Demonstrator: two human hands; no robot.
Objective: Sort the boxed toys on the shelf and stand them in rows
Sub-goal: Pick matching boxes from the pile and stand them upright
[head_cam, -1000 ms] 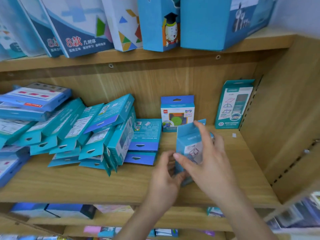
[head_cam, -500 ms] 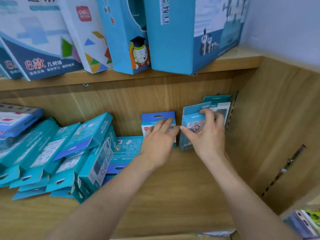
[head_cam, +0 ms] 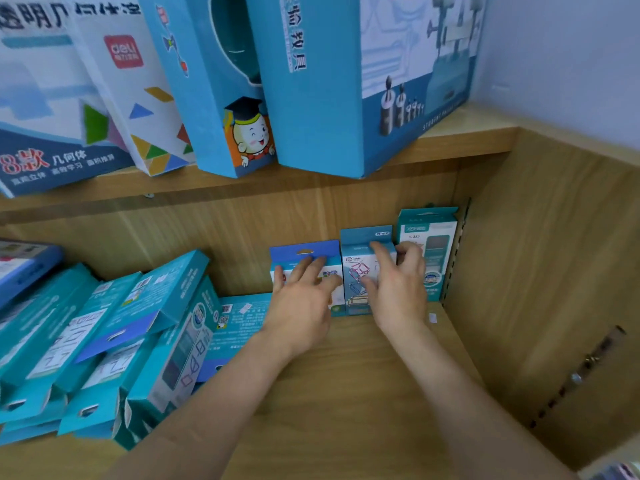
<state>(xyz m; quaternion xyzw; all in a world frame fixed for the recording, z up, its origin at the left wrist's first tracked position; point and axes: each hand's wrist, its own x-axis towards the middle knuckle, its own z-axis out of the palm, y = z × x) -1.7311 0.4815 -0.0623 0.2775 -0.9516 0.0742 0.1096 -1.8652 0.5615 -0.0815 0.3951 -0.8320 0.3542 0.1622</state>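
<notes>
Light-blue box (head_cam: 363, 271) now upright at shelf (head_cam: 346, 393) back, centre right, moved between blue box (head_cam: 304, 254) and teal box (head_cam: 433, 233) | left hand (head_cam: 304, 303) straight-fingered, touching blue box | right hand (head_cam: 398, 292) on light-blue box, grip unclear | toppled boxes (head_cam: 104, 341) lower left

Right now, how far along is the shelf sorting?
Done: blue-topped box, cube-print box and tall teal box stand in a row at the back right. In hand: left grip rests on the blue-topped box, right grip holds the cube-print box. Remaining: the tumbled pile of teal boxes on the left.
</notes>
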